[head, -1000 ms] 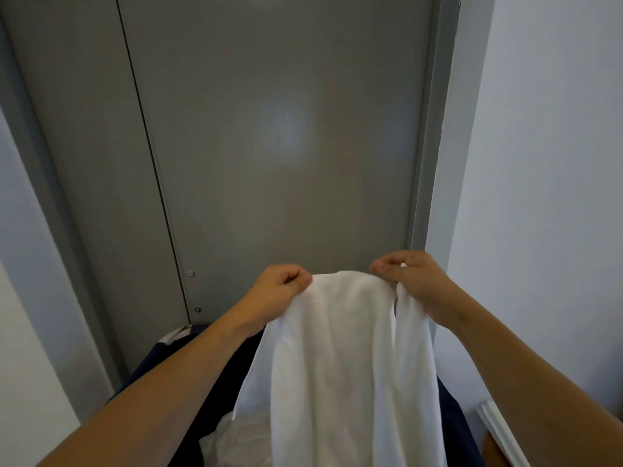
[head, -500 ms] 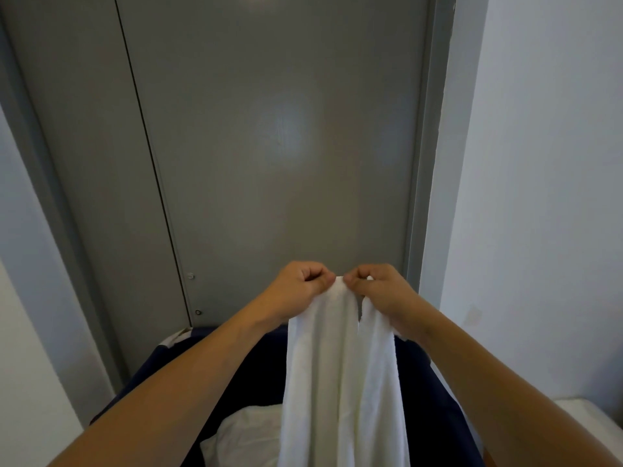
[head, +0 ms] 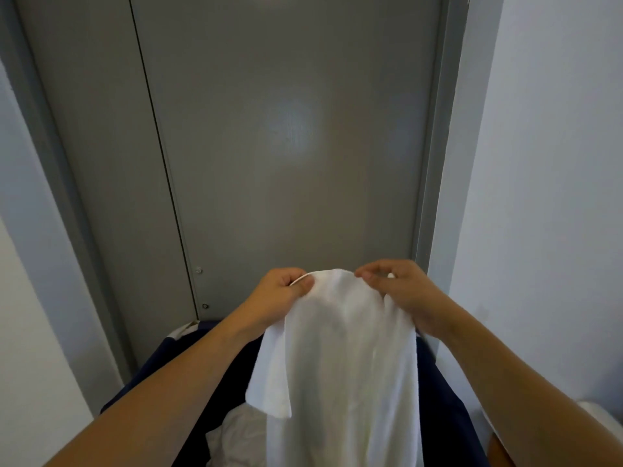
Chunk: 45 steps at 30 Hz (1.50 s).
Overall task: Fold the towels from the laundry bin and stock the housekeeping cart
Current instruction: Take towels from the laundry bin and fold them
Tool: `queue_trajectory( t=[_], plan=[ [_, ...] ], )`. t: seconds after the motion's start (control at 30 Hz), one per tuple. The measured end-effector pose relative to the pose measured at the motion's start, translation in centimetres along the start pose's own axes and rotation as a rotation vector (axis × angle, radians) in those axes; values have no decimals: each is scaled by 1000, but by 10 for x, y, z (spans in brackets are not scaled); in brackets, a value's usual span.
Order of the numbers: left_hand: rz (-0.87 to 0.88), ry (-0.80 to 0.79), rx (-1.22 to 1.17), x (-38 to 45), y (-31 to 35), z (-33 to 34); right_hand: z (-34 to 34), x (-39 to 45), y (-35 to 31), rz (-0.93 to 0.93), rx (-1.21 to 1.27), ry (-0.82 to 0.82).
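- Door [head: 286,146], grey, with its frame fills the background; pale walls [head: 546,163] flank it on both sides. The view has tilted slightly since half a second ago, nothing else differs there.
- Laundry bin [head: 441,399], dark navy, sits low in the view under both forearms. A crumpled pale cloth [head: 232,433] lies inside it, at the bottom left of the hanging towel (probably another towel waiting its turn).
- Towel [head: 344,365], white, hangs lengthwise above the bin, held up by its top edge. Half a second ago it hung as a narrow doubled strip; now it spreads wider, and a loose flap sticks out on the left below the wrist.
- Left hand [head: 279,298] is curled around the top left of the towel, thumb and fingers pinching the edge.
- Right hand [head: 401,291] pinches the top right of the towel, its fingers bent over the cloth.
- Change: the hands, nearly touching half a second ago, now stand apart with a span of towel edge between them. One second ago they were similarly apart.
- Reading: the corners were brought together and the grip is being reset along the new top edge, so one fold looks made and a second is being prepared.
- Housekeeping cart is not identifiable in this view; stocking has not begun for this towel.
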<state>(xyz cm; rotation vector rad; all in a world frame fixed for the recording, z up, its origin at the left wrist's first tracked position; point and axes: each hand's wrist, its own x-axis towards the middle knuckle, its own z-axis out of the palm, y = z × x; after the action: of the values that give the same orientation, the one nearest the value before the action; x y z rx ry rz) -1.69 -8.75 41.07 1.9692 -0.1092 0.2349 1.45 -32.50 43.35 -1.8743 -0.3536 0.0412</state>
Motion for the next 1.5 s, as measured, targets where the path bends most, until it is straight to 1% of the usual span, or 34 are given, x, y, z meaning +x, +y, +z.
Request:
queue_trajectory(
  t=[0.13,0.2,0.33,0.4,0.53,0.67,0.8,0.9,1.03,1.1,1.23,1.27,1.33,1.4,1.5],
  plan=[
    [70,-96,8,-5,22,9,29,-2,5,-101,-94,-126],
    [79,-132,36,-7,25,12,36,-3,4,-142,-126,-131],
    [55,-124,12,-9,19,8,36,-5,1,-84,-150,-152],
    [39,-121,24,-10,14,8,37,-5,2,-81,-142,-113],
    [4,-87,49,-13,-6,8,32,-5,4,-32,-1,27],
    [-38,-7,209,-17,-33,-5,13,-4,13,68,93,165],
    [-118,125,212,-21,-50,-20,-5,-2,24,174,142,300],
    [-138,213,118,-23,-49,-19,-2,-2,31,229,150,351],
    [-219,372,-196,-26,-39,-4,6,-3,41,322,254,396],
    [-247,335,-269,-29,-30,19,18,-5,49,365,304,368],
    [-308,143,-283,-41,-21,78,51,-18,54,369,394,336],
    [-340,103,-297,-43,-21,88,57,-22,55,360,394,335],
    [-416,32,-358,-47,-24,99,62,-29,61,351,315,364],
    [-473,-32,-423,-50,-26,105,61,-35,73,359,317,394],
    [-520,-77,-427,-54,-31,109,56,-44,83,409,412,281]
  ],
)
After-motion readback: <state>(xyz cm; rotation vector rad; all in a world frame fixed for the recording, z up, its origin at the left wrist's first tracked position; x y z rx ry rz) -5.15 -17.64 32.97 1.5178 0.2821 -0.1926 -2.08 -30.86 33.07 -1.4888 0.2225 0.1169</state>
